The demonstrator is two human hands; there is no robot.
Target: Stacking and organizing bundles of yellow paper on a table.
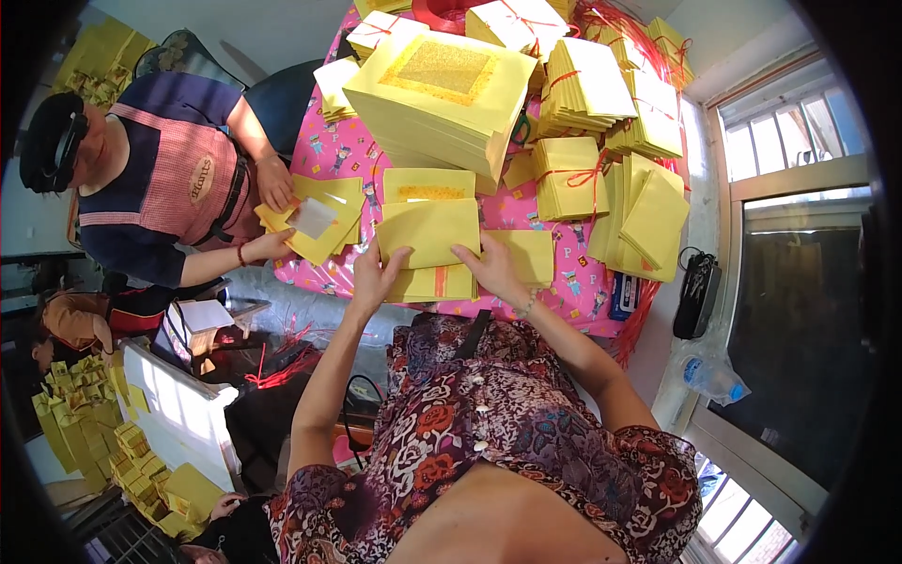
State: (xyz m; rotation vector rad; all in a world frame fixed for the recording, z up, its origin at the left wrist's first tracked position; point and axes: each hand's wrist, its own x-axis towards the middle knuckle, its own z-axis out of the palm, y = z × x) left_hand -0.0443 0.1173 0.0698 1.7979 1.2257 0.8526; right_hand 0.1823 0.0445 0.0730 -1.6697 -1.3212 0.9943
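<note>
The left hand (374,273) rests with fingers spread flat on the lower left edge of a folded yellow paper sheet (428,230), pressing rather than gripping. The right hand (490,268) lies open too, fingers splayed on the sheet's lower right edge. The sheet is thin, matte and rectangular, lying on a small stack of like sheets (442,282) at the near edge of the surface (329,150), which is covered in a glossy pink printed cloth. Just behind it lies a sheet with a gold foil strip (429,186). Further back stands a tall pile of square yellow papers (442,99) with a glittering gold centre. To the right sit bundles tied with red string (568,177). At the left, another person's hands (272,211) hold yellow sheets with a silvery square.
</note>
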